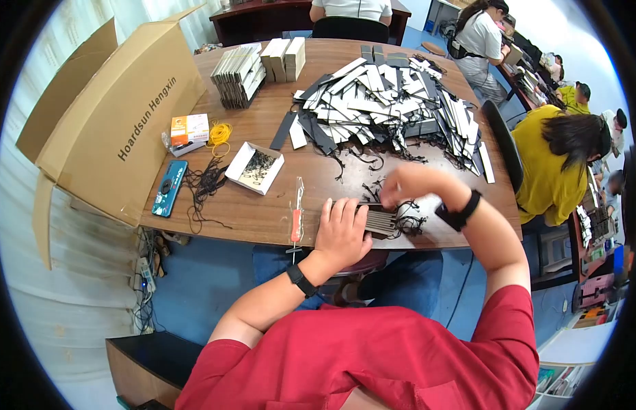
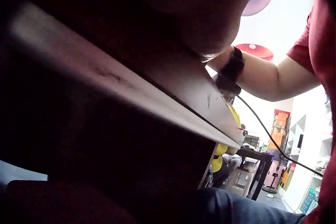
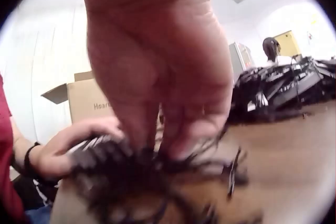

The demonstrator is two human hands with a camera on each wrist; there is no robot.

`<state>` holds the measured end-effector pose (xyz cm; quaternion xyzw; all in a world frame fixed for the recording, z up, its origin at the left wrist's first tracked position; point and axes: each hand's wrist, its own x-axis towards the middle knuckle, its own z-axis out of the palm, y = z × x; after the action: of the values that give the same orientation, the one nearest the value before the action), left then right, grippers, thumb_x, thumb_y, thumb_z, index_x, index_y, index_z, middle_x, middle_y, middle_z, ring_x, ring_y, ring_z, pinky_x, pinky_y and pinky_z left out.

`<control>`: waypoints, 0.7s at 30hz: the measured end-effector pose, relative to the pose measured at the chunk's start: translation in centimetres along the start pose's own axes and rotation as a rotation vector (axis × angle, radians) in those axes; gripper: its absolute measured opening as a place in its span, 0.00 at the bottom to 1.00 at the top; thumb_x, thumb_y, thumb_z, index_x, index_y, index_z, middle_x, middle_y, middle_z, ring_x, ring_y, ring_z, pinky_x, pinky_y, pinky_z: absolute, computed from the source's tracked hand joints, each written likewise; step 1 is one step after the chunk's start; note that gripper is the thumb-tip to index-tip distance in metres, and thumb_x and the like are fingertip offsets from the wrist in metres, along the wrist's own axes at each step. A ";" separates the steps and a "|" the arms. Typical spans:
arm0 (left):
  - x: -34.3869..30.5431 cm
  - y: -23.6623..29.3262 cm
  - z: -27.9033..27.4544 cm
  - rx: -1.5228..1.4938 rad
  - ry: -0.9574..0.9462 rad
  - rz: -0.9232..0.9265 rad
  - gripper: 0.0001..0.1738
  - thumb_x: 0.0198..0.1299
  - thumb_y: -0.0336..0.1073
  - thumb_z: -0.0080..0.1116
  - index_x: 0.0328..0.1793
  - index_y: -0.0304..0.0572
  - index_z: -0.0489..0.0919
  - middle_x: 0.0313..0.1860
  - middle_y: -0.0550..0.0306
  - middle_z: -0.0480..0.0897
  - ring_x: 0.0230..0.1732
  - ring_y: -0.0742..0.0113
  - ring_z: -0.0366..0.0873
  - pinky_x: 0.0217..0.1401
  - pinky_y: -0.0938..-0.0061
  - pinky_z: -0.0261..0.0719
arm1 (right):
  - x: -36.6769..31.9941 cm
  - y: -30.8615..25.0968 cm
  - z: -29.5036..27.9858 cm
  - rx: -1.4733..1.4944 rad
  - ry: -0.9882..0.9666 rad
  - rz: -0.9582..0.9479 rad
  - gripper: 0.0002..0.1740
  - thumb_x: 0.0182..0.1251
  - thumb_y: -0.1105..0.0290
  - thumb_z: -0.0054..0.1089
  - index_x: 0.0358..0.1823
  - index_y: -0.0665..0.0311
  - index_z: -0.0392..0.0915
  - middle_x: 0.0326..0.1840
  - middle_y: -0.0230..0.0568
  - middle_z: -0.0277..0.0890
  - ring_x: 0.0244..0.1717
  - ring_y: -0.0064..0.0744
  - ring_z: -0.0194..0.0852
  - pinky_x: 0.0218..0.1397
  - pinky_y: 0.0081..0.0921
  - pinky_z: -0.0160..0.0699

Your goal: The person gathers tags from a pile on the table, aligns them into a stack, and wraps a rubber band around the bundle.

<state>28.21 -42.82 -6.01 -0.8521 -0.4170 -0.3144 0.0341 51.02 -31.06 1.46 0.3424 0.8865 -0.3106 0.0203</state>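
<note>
A small stack of grey strips with black cords (image 1: 381,222) lies at the table's front edge. My left hand (image 1: 342,236) lies over the stack's left end, fingers extended and thumb on the near side; the right wrist view also shows this hand (image 3: 79,142). Just beyond the stack, my right hand (image 1: 417,186) is bent downward, blurred. In the right wrist view the fingers of my right hand (image 3: 163,77) point down and pinch among dark cords (image 3: 126,182); their tips are partly hidden. The left wrist view shows mostly dark shapes and the table edge (image 2: 121,82).
A large pile of black and white strips (image 1: 386,102) covers the table's far side. Stacked strips (image 1: 237,75), a white box of small parts (image 1: 255,168), an orange-handled tool (image 1: 296,225), yellow bands (image 1: 220,135), a blue case (image 1: 169,189) and an open carton (image 1: 126,123) stand leftward.
</note>
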 end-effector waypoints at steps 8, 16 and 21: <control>0.4 0.4 -0.7 0.020 0.018 -0.007 0.35 0.46 0.44 0.64 0.61 0.35 0.73 0.56 0.45 0.72 0.61 0.47 0.68 0.70 0.49 0.61 | 10.0 4.3 -6.1 -0.903 0.791 0.457 0.09 0.62 0.69 0.55 0.40 0.59 0.82 0.47 0.40 0.78 0.53 0.45 0.76 0.54 0.41 0.73; 0.6 0.6 -0.5 0.021 0.007 -0.001 0.35 0.43 0.43 0.67 0.59 0.35 0.74 0.55 0.48 0.73 0.60 0.48 0.67 0.68 0.51 0.62 | 4.1 -1.7 -1.3 -0.586 0.636 0.197 0.01 0.61 0.69 0.57 0.32 0.56 0.76 0.26 0.40 0.79 0.33 0.47 0.82 0.44 0.41 0.78; 0.8 1.3 -1.0 0.120 -0.137 -0.041 0.36 0.47 0.45 0.69 0.61 0.35 0.73 0.57 0.47 0.72 0.64 0.49 0.65 0.71 0.45 0.60 | 1.0 -3.3 5.1 -0.537 0.417 -0.074 0.05 0.59 0.70 0.58 0.37 0.57 0.79 0.34 0.41 0.81 0.42 0.46 0.82 0.46 0.40 0.80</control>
<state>29.02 -43.42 -4.53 -0.8593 -0.4538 -0.2304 0.0502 47.29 -35.26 -1.09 0.3484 0.9335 0.0100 -0.0836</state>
